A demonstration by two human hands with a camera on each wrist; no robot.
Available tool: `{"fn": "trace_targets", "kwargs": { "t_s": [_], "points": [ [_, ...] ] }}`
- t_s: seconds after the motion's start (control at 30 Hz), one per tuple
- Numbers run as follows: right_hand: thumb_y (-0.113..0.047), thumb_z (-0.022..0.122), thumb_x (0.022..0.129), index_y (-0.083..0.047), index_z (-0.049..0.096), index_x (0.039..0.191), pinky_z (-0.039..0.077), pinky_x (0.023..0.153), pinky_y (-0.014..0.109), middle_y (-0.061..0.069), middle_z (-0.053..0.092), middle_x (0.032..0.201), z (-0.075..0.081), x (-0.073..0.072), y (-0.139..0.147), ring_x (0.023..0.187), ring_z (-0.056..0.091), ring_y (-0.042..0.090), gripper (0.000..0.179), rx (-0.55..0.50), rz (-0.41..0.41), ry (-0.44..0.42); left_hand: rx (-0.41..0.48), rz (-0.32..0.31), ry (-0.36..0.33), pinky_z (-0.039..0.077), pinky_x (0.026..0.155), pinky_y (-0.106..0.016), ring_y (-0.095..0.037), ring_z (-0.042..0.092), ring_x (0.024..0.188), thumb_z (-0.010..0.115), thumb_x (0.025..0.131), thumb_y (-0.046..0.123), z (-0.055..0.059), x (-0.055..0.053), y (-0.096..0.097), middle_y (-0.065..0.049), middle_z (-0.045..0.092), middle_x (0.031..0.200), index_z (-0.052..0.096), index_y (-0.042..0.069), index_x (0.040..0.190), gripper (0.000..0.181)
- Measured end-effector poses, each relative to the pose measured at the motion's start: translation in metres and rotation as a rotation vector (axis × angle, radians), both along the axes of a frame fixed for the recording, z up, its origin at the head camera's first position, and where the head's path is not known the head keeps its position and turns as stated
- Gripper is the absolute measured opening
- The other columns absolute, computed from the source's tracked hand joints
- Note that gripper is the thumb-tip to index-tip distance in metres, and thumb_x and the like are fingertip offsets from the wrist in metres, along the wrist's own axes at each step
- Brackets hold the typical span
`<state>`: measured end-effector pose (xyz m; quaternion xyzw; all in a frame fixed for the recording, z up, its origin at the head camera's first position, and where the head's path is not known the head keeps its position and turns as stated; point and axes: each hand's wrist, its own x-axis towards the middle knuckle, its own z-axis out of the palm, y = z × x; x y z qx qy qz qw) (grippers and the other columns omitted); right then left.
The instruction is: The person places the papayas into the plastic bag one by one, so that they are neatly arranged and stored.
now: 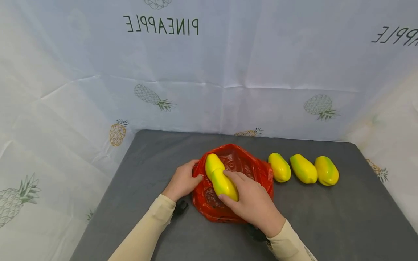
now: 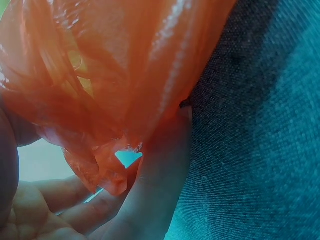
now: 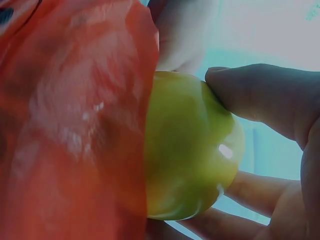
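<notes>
the right hand holds a yellow fruit over the open mouth of a red plastic bag. this fruit lies between the thumb and the other fingers: in the head view the thumb touches its near end, and a fingertip rests close to its far end. in the right wrist view the fingers are spread as wide as the fruit is thick, and the bag's plastic covers the other part of it.

the left hand grips the left rim of the bag, with the thumb inside the mouth and the fingers outside; the plastic is between them. a second yellow fruit is inside the bag, near this thumb, at the far end of the held fruit.

the bag stands on the grey table, nearer to the far edge. to its right, three more yellow fruits make a row toward the far right corner; the first is just beside the bag. behind the far edge hangs a white cloth with printed pineapples.
</notes>
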<state>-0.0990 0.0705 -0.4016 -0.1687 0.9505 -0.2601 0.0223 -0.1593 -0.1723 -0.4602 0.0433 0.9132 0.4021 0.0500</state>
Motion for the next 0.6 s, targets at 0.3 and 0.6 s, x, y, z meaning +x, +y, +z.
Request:
{"fn": "trace_targets", "kwargs": {
  "t_s": [0.3, 0.6],
  "points": [
    [-0.046, 0.087, 0.088, -0.023, 0.064, 0.149, 0.063, 0.094, 0.042, -0.003, 0.070, 0.142, -0.003, 0.004, -0.010, 0.109, 0.072, 0.016, 0.069, -0.009, 0.037, 0.003, -0.018, 0.002, -0.009, 0.064, 0.098, -0.049, -0.027, 0.074, 0.108, 0.074, 0.099, 0.020, 0.000, 0.000, -0.001, -0.013, 0.073, 0.136, 0.058, 0.004, 0.152, 0.057],
    [-0.049, 0.085, 0.089, -0.024, 0.064, 0.149, 0.063, 0.097, 0.043, -0.004, 0.070, 0.142, -0.008, 0.004, -0.014, 0.112, 0.070, 0.015, 0.069, 0.008, 0.073, -0.037, -0.028, -0.005, 0.000, 0.064, 0.098, -0.049, -0.027, 0.073, 0.107, 0.075, 0.098, 0.021, -0.002, 0.000, -0.001, -0.013, 0.074, 0.134, 0.058, 0.004, 0.150, 0.057]
  ]
}}
